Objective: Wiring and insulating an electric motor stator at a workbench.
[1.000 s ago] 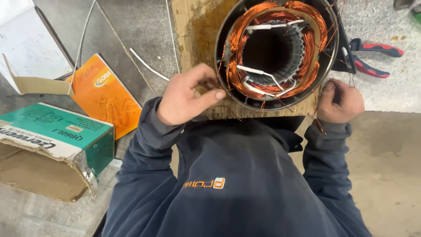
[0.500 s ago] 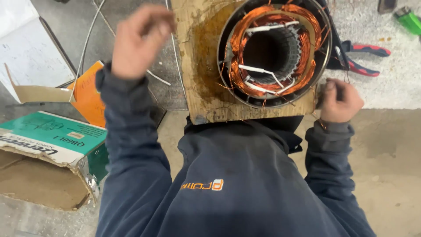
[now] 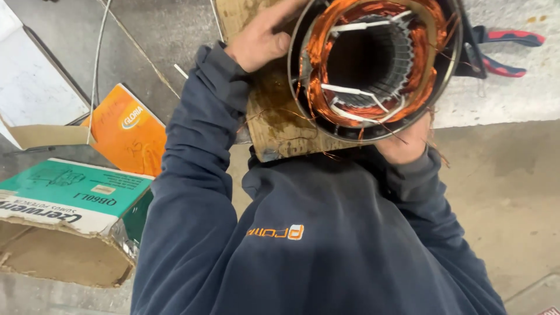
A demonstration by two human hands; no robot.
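Both of your hands bracket the motor stator point(image 3: 376, 64), which stands on a wooden board point(image 3: 274, 116) with its bore axis pointing up toward you: your left hand point(image 3: 259, 41) lies flat, fingers spread, on the upper-left rim, while your right hand point(image 3: 402, 140) sits under the near rim, its grip hidden. Loose copper strands trail between them; red-handled pliers point(image 3: 501, 52) lie just right, cardboard boxes point(image 3: 70, 198) well left.

A round metal motor stator wound with copper wire point(image 3: 373, 64) stands on a worn wooden board point(image 3: 274, 116), the left hand point(image 3: 262, 41) resting against its left rim, the right hand point(image 3: 405, 140) at its near edge, red-handled pliers point(image 3: 507, 52) lying just right.
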